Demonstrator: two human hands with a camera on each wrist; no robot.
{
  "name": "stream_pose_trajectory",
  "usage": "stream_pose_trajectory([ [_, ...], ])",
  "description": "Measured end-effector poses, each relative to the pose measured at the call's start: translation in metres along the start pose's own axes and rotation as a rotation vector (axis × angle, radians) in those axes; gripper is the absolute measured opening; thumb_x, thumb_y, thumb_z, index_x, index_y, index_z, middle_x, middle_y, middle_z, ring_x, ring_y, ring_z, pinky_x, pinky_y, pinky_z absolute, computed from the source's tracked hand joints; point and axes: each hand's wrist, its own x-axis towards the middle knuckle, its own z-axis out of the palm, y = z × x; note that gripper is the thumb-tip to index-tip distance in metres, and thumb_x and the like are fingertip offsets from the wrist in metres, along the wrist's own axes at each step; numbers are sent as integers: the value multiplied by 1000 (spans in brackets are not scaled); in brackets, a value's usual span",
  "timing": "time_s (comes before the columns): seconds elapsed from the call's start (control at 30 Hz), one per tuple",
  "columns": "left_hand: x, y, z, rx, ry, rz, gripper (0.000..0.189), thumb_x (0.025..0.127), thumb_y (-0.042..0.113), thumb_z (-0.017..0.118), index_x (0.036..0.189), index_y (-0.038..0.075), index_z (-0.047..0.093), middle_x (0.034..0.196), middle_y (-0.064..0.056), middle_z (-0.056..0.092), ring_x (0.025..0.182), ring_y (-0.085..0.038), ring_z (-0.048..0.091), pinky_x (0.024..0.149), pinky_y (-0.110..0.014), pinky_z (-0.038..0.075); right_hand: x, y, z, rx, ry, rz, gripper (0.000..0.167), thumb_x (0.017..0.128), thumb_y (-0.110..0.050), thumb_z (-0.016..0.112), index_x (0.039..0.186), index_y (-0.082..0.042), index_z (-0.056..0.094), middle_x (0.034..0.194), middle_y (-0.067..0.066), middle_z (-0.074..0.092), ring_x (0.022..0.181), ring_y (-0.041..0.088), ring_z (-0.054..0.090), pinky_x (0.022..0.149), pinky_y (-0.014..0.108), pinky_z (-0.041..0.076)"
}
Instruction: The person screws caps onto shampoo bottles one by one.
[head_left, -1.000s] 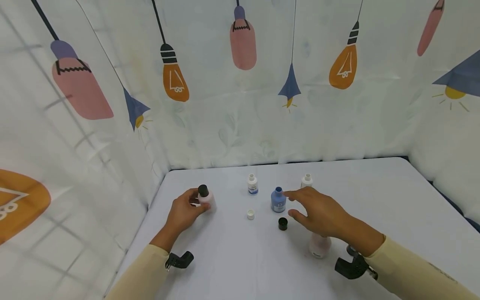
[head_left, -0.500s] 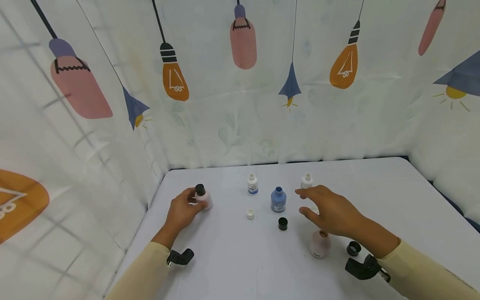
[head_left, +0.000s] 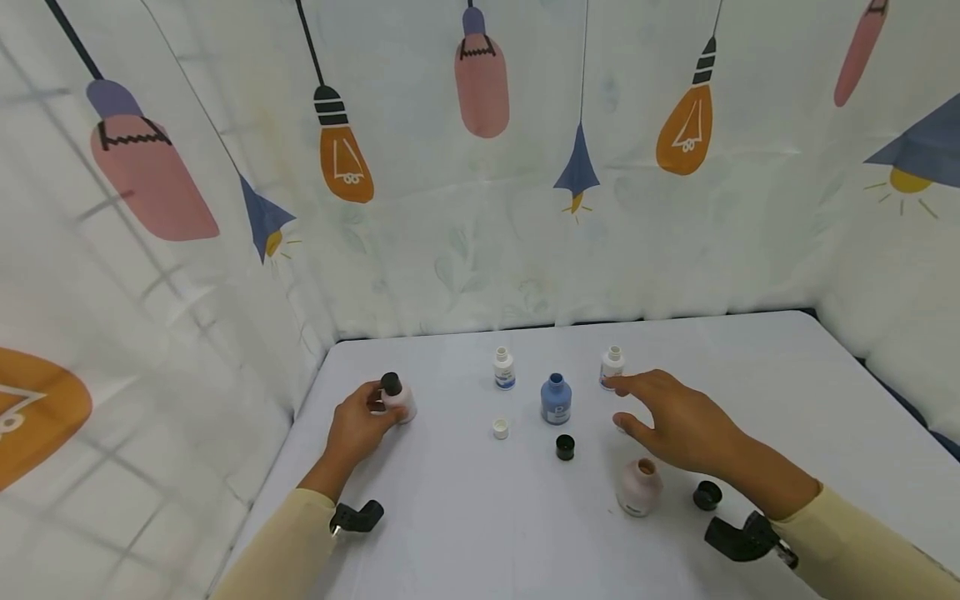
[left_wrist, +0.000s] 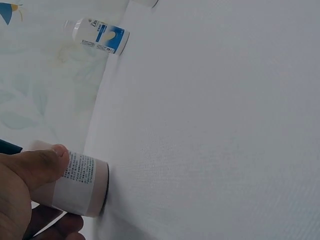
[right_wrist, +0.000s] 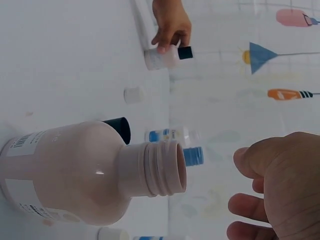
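At the table's left side my left hand [head_left: 354, 427] grips a pale pink bottle [head_left: 401, 404] topped with a black cap [head_left: 391, 383]. Thumb and fingers wrap its side, and its base sits at the tabletop in the left wrist view. My right hand [head_left: 678, 421] hovers with fingers spread and nothing in them. Just beyond its fingertips stands an uncapped white bottle [head_left: 612, 365]. Below the hand is a larger uncapped pink bottle [right_wrist: 90, 170], its threaded neck facing the palm in the right wrist view. An uncapped blue bottle [head_left: 556, 402] stands left of the right hand.
Another uncapped white bottle [head_left: 504, 369] stands farther back. Loose on the white table [head_left: 450, 517] lie a white cap [head_left: 500, 428], a black cap [head_left: 565, 447] and a black ring-like cap [head_left: 707, 496]. Patterned cloth [head_left: 465, 233] walls the back and sides.
My right hand has moved right, away from the blue bottle, uncovering the open pink bottle and the black cap beside it. My left hand has shifted slightly left with its bottle.
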Motion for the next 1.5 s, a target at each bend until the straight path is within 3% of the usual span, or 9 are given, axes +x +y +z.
stream_pose_trajectory([
  [0.5,-3,-7,1,-26,-20,-35,75,90,27,82,151,4,44,139,-22,60,118,-36,63,88,-48,55,-9,15,5,-3,14,18,52,95,-32,76,142,-17,61,133,13,62,119,35,61,84,55,56],
  [0.6,-4,-6,0,13,14,-26,82,89,27,83,154,4,38,144,-23,55,119,-38,63,91,-52,53,-11,18,4,-3,15,23,52,95,-33,75,142,-18,61,133,13,62,119,34,61,83,55,56],
  [0.7,-9,-1,1,81,109,-1,87,87,28,85,155,4,36,148,-22,50,119,-39,61,91,-54,51,-14,22,3,0,15,27,52,96,-33,75,143,-18,60,134,12,62,121,34,60,84,55,56],
  [0.87,-23,12,3,172,324,137,90,81,28,90,151,4,39,148,-21,43,120,-37,58,86,-53,53,-17,27,2,1,13,31,53,96,-32,75,143,-17,59,134,12,62,122,34,59,85,55,55],
  [1.0,-31,22,6,204,473,345,81,76,22,94,139,0,48,134,-23,49,119,-39,54,91,-53,51,-20,30,1,1,17,32,53,96,-32,75,143,-16,59,134,13,62,121,35,59,82,54,56],
  [1.1,-35,32,10,212,515,502,73,72,19,96,128,-3,53,121,-24,54,114,-41,54,95,-52,47,-23,32,1,-2,26,26,53,96,-32,74,143,-16,59,135,11,62,121,34,59,82,53,56],
  [1.17,-40,40,16,219,496,581,69,72,19,96,123,-3,56,116,-23,55,109,-40,56,93,-51,48,-25,35,1,-4,31,22,52,96,-33,74,143,-16,59,136,10,62,122,34,58,83,54,56],
  [1.27,-51,58,26,212,386,628,62,74,20,95,120,1,59,116,-18,56,106,-34,58,91,-47,51,-30,40,1,-7,30,15,53,96,-33,74,143,-15,58,135,11,62,123,35,58,84,54,55],
  [1.5,-77,100,54,135,63,529,49,84,29,88,124,15,62,122,1,59,105,-15,60,86,-33,55,-41,48,3,-5,21,18,54,95,-31,75,143,-15,57,132,9,63,114,31,63,80,47,58],
])
